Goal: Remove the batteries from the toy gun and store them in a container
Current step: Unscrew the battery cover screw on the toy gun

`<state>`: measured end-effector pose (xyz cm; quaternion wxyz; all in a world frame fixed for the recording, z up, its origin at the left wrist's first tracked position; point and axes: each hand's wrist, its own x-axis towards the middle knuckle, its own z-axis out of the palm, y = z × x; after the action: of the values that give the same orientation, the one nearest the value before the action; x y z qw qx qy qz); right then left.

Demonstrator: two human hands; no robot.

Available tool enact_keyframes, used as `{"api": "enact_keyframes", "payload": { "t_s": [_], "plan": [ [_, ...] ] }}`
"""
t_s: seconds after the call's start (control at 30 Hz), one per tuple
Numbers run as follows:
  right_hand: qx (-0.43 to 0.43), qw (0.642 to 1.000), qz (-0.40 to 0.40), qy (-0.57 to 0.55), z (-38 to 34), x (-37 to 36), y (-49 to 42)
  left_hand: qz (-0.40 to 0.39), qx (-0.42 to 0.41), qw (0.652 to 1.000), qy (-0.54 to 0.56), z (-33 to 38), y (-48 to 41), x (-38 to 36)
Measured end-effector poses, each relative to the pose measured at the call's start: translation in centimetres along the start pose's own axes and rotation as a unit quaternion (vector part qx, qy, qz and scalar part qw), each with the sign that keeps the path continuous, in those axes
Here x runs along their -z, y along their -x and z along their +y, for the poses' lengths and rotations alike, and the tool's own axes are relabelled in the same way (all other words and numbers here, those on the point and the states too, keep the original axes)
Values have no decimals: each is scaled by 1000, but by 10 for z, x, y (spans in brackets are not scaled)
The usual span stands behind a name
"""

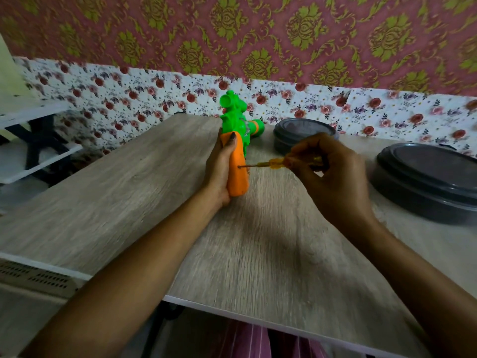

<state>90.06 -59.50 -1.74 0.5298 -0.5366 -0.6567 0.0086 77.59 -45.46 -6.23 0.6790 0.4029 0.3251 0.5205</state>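
The left hand (219, 166) is gripping the gun (233, 117) by its orange grip (237, 174), fingers curling round the back and thumb lying along the front. The gun is sitting mid-table (129, 189), at 12 o'clock from the person, with its barrel pointing toward 2 o'clock. The right hand (335, 177) is pinching the screwdriver (273, 163) by its yellow handle with its fingertips. The shaft is pointing toward 9 o'clock and the tip is touching a screw hole in the grip. A lidded container (304, 133) is sitting at 1 o'clock behind the right hand, and a second container (428, 182) at 3 o'clock.
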Motion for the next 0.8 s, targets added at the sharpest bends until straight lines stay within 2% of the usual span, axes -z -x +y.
{"api": "enact_keyframes", "payload": {
  "t_s": [0.2,0.37,0.43,0.53,0.7,0.8],
  "plan": [
    [53,998,6,-13,-6,-4,8,9,-10,1000,-9,-1,-5,1],
    [163,985,-1,56,-4,-9,15,1,-14,1000,-14,-6,-11,3],
    [176,983,0,57,-3,-11,17,-6,-15,1000,2,-3,-8,2],
    [150,988,15,29,-4,-11,16,-3,-32,999,11,-3,-8,0],
    [3,997,14,-72,-6,-10,7,5,-17,1000,24,3,-2,-2],
    [-29,993,24,-115,-9,-11,0,4,-4,999,36,3,-2,-2]
  ]
}}
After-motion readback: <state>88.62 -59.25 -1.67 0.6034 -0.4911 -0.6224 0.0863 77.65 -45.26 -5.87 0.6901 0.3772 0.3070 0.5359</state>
